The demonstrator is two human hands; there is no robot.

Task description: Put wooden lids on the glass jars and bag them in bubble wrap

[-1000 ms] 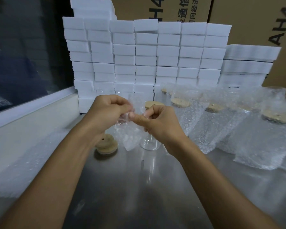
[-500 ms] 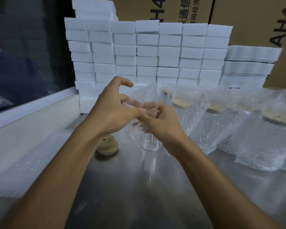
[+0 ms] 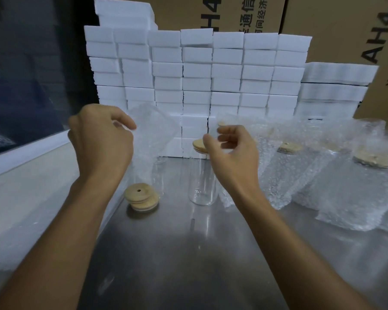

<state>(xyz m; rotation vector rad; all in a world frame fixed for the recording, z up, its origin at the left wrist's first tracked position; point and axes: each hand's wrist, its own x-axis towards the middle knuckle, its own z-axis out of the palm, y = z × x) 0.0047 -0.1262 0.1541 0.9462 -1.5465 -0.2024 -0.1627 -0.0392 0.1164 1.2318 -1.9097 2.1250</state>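
My left hand point(image 3: 101, 142) is raised and pinches the edge of an empty bubble wrap bag point(image 3: 154, 135), which hangs down toward the table. My right hand point(image 3: 232, 155) hovers apart from the bag with loosely curled fingers and holds nothing. Just behind my right hand a clear glass jar point(image 3: 202, 184) stands upright on the table, with a wooden lid point(image 3: 198, 144) on its top. A small stack of wooden lids point(image 3: 141, 196) lies below my left hand.
Several jars wrapped in bubble wrap bags point(image 3: 323, 175) lean in a row at the right. White foam blocks point(image 3: 211, 81) are stacked behind, in front of cardboard boxes point(image 3: 336, 30). The steel table point(image 3: 188, 253) stretches toward me. A flat pile of bubble wrap point(image 3: 20, 220) lies at the left.
My hands were together working the bag's mouth. They have moved apart: the left keeps the bag and lifts it left, the right has let go, uncovering the lidded jar.
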